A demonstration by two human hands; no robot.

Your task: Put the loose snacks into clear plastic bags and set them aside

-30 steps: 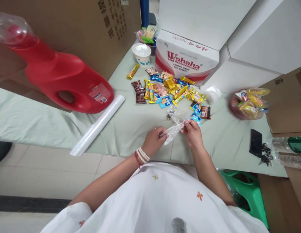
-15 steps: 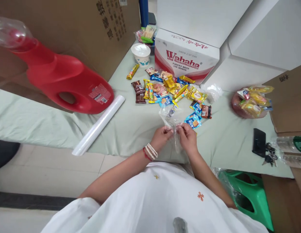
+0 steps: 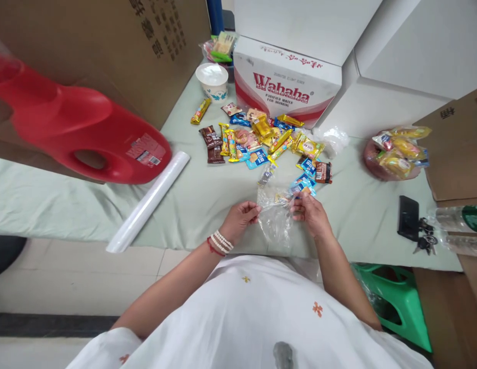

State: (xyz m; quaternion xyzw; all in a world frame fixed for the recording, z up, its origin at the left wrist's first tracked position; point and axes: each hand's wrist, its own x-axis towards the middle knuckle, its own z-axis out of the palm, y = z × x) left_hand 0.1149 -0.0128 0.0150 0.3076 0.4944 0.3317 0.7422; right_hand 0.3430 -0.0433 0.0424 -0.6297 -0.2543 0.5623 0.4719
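My left hand (image 3: 240, 219) and my right hand (image 3: 310, 212) each pinch one side of the mouth of a clear plastic bag (image 3: 276, 221). The bag hangs open between them over the near edge of the pale green cloth (image 3: 200, 200). Just beyond my hands lies a heap of wrapped snacks (image 3: 261, 141) in yellow, blue and brown wrappers. A blue packet (image 3: 304, 183) lies closest to my right hand.
A red jug (image 3: 80, 136) lies on its side at left, with a white roll (image 3: 148, 202) beside it. A Wahaha carton (image 3: 286, 89) and a paper cup (image 3: 212, 81) stand behind the snacks. At right are a bag of snacks (image 3: 396, 154), a black phone with keys (image 3: 410, 218) and a green stool (image 3: 392, 302).
My hands have moved apart and pulled the bag's mouth open; earlier the bag was bunched between them.
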